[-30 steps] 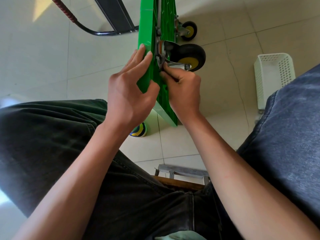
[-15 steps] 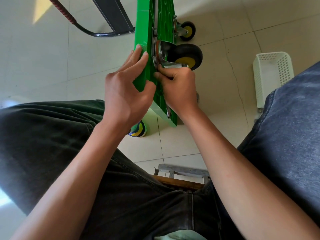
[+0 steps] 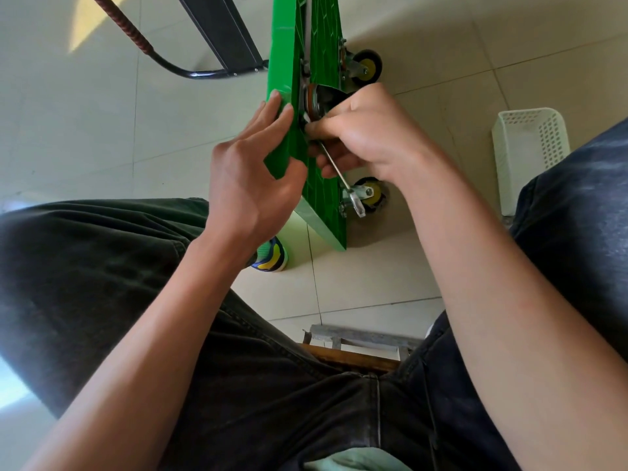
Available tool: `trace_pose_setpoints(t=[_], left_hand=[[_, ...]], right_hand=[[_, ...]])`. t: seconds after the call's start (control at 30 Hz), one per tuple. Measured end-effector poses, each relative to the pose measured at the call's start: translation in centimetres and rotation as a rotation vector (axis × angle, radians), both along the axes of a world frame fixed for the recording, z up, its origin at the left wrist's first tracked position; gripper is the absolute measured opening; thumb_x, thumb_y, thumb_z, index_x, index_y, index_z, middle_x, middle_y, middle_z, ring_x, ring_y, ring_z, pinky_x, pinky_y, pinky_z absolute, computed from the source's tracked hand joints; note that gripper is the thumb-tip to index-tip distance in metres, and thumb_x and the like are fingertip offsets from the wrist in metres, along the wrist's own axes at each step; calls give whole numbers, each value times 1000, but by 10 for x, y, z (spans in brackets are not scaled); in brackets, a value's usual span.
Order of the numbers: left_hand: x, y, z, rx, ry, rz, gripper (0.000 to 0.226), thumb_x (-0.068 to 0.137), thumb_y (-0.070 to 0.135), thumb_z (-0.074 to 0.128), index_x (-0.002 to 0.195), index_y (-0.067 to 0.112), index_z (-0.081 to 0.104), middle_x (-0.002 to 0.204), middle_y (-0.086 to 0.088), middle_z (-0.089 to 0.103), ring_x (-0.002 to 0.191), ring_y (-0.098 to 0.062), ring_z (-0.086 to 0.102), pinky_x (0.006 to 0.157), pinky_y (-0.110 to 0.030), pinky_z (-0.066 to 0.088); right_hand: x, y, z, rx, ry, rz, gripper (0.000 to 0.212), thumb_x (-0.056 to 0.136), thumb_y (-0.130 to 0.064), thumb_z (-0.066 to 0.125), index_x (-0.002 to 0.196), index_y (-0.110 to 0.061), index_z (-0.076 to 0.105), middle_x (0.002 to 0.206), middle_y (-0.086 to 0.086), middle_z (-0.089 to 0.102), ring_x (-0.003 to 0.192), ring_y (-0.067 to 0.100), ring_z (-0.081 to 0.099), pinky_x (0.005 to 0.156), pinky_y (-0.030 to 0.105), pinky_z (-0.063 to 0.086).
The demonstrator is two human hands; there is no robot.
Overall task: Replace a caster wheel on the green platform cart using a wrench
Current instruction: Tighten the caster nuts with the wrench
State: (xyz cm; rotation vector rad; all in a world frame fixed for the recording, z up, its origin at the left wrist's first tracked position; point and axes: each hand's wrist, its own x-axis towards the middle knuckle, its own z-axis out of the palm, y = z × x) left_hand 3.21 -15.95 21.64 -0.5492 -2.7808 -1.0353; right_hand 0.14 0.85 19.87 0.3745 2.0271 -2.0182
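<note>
now the left hand (image 3: pixel 251 185) lies flat, fingers straight, against the green cart (image 3: pixel 289 62) standing on edge; the right hand (image 3: pixel 367 134) pinches a wrench (image 3: pixel 334 168) at the caster wheel (image 3: pixel 319 98) mount

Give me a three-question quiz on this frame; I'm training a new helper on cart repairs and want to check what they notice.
1. True or false: the green plastic platform cart lies flat on all its wheels.
2. Which hand grips the thin silver metal wrench? A) left hand B) right hand C) neither
3. Fill in: the white perforated plastic basket stands on the floor to the person's ____.

Key
1. False: it stands on edge, its underside and black-and-yellow caster wheels facing right.
2. B; the left hand only rests against the cart's deck.
3. right
</note>
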Motion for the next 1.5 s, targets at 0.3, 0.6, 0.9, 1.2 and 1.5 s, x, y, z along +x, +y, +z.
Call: trace_pose_setpoints(t=[0.3, 0.6, 0.9, 1.2, 1.5], left_hand=[[0, -2, 1, -29, 5, -29, 57, 85, 9, 60, 142, 6, 56, 153, -13, 47, 143, -22, 45, 113, -40, 46], [-1, -4, -2, -4, -4, -44, 57, 86, 11, 59, 143, 5, 56, 154, -13, 47, 144, -23, 45, 110, -44, 49], [-1, -4, -2, -7, 6, -22, 57, 85, 10, 60, 141, 4, 58, 152, -14, 49, 142, -24, 46, 113, -42, 46], [0, -1, -2, -45, 54, -11, 57, 83, 7, 59, 140, 2, 59, 150, -16, 50, 140, -26, 49, 110, -41, 49], [0, -1, -3, -35, 36, -9, 58, 82, 6, 57, 140, 2, 58, 151, -16, 49, 141, -27, 48, 111, -42, 48]], right_hand=[[26, -5, -28, 339, 227, -112, 12, 92, -13, 71, 99, -14, 81, 83, 1, 77, 65, 17, 74, 63, 41, 63], [29, -30, -55, 309, 423, -310, 21, 91, -8, 68, 108, -10, 80, 97, -3, 78, 92, 8, 73, 84, 37, 60], [27, -39, -62, 158, 436, -353, 22, 92, -6, 67, 111, -7, 78, 97, 0, 79, 91, 11, 74, 83, 41, 61], [21, -40, -64, 166, 422, -352, 21, 88, -4, 70, 107, -5, 79, 93, 1, 79, 88, 12, 74, 80, 40, 61], [17, -36, -60, 186, 380, -311, 18, 88, -2, 71, 104, -3, 80, 87, 1, 78, 82, 11, 73, 75, 33, 60]])
